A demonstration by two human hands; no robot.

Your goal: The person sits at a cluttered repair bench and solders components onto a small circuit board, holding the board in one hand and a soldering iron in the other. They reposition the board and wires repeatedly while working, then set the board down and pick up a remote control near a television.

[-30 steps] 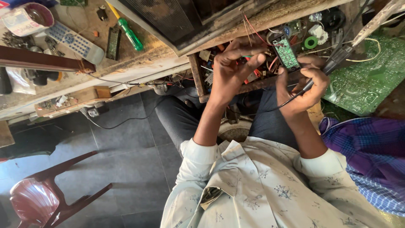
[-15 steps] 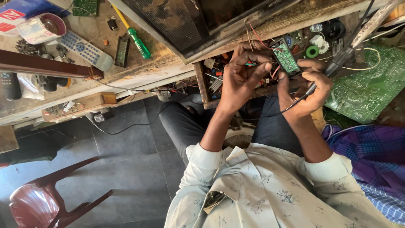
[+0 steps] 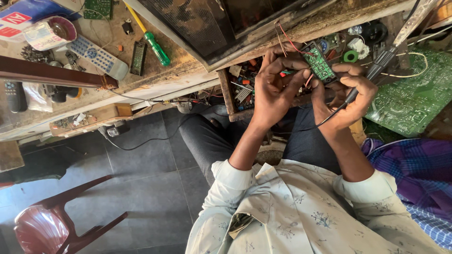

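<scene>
Both hands meet over an open drawer of parts: left hand pinches a small green circuit board (red wires trailing), right hand grips a soldering iron beside it, below the tabletop edge.

Rough worn wooden workbench; glossy green plastic screwdriver handle.

blue package: flat, top left corner of the bench, blue with red-and-white label patches
tape roll label: pale printed wrap, just below the package
</scene>
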